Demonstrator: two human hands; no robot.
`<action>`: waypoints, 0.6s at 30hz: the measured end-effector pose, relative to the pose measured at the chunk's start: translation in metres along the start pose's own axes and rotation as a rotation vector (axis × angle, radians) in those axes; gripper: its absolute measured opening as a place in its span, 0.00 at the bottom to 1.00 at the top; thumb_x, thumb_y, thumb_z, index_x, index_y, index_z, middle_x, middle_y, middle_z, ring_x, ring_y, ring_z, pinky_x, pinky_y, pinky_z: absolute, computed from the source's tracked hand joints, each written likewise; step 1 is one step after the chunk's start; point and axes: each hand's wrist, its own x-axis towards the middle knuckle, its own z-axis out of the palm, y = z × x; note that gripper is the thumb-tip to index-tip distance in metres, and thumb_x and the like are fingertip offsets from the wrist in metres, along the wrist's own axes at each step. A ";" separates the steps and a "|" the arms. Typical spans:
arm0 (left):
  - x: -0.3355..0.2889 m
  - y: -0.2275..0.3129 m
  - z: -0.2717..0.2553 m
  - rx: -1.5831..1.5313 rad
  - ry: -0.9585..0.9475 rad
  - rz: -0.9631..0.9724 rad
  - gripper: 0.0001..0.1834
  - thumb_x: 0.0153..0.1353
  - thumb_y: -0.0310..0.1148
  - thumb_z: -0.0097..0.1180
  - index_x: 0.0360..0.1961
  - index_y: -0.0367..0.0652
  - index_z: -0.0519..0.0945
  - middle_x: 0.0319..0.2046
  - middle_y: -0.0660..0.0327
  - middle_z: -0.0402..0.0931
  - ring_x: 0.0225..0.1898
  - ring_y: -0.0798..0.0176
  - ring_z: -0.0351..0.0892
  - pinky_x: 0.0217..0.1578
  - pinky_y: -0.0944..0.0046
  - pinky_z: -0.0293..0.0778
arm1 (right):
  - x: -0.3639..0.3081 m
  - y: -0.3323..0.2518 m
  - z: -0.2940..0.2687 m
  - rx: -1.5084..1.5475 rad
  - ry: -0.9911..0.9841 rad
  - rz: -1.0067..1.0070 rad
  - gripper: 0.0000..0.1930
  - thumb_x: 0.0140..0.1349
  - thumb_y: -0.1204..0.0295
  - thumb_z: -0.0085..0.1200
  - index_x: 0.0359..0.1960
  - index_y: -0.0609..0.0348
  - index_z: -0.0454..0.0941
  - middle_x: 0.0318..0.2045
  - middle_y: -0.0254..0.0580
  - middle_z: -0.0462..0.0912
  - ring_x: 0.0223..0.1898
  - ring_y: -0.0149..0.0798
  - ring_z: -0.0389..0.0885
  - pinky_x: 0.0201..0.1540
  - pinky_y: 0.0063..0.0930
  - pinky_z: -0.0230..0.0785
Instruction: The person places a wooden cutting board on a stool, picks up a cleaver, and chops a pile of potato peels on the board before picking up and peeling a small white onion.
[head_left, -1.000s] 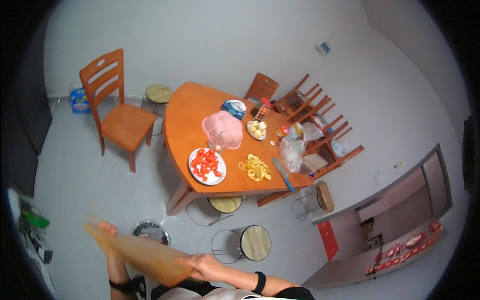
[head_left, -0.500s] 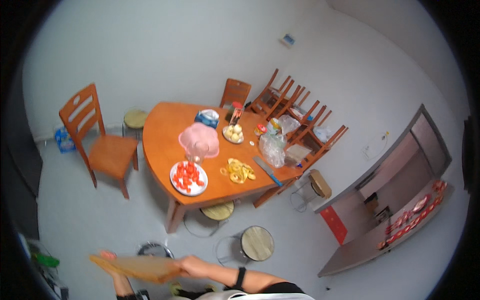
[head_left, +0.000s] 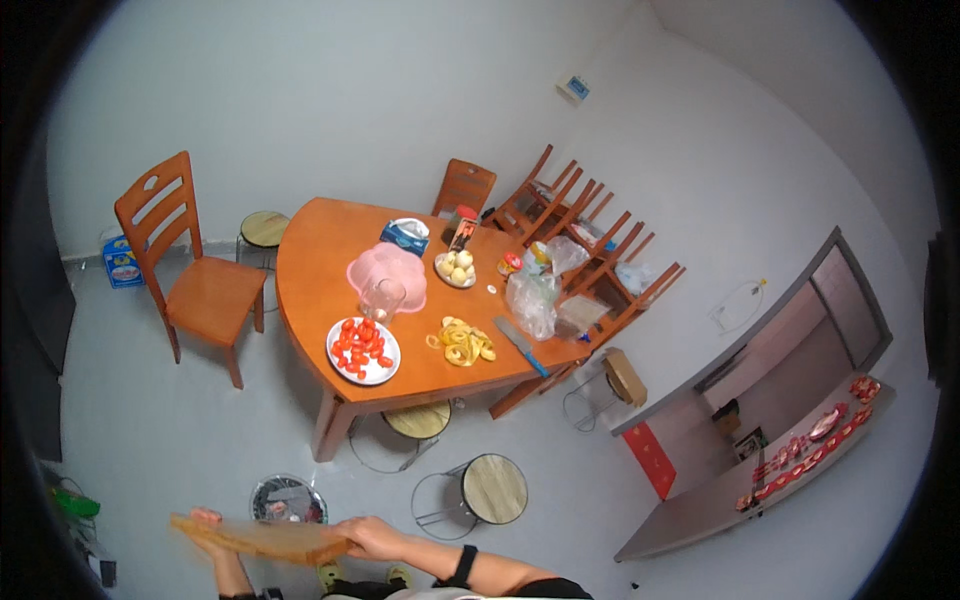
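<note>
A wooden cutting board (head_left: 262, 541) is held almost edge-on near the bottom of the view, with its top face blurred. My left hand (head_left: 208, 524) grips its left end, fingers at the far edge. At the other end, my right hand (head_left: 370, 537) is closed around the board's right edge. Just beyond the board, a round bin (head_left: 257, 505) with rubbish in it stands on the floor, partly covered by the board. My shoes (head_left: 330, 574) show beneath.
Ahead stands a wooden table (head_left: 430, 378). On it are a white plate (head_left: 380, 379) of small red tomatoes, a pink basin (head_left: 388, 262), a glass (head_left: 384, 297), yellow peels (head_left: 464, 344), a blue-handled knife (head_left: 520, 345) and pale round pieces (head_left: 460, 262). Stools (head_left: 496, 488) and a chair (head_left: 213, 291) stand around.
The view has shifted slightly, so the table sits a little further left. Both hands keep hold of the board, and more of the bin shows behind it.
</note>
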 end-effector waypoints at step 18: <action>-0.009 -0.007 -0.006 0.013 0.163 0.021 0.23 0.66 0.53 0.35 0.39 0.44 0.71 0.16 0.64 0.62 0.19 0.68 0.61 0.21 0.72 0.63 | -0.013 -0.001 0.009 0.037 0.087 -0.137 0.26 0.49 0.75 0.55 0.53 0.56 0.70 0.45 0.48 0.76 0.47 0.53 0.74 0.48 0.40 0.68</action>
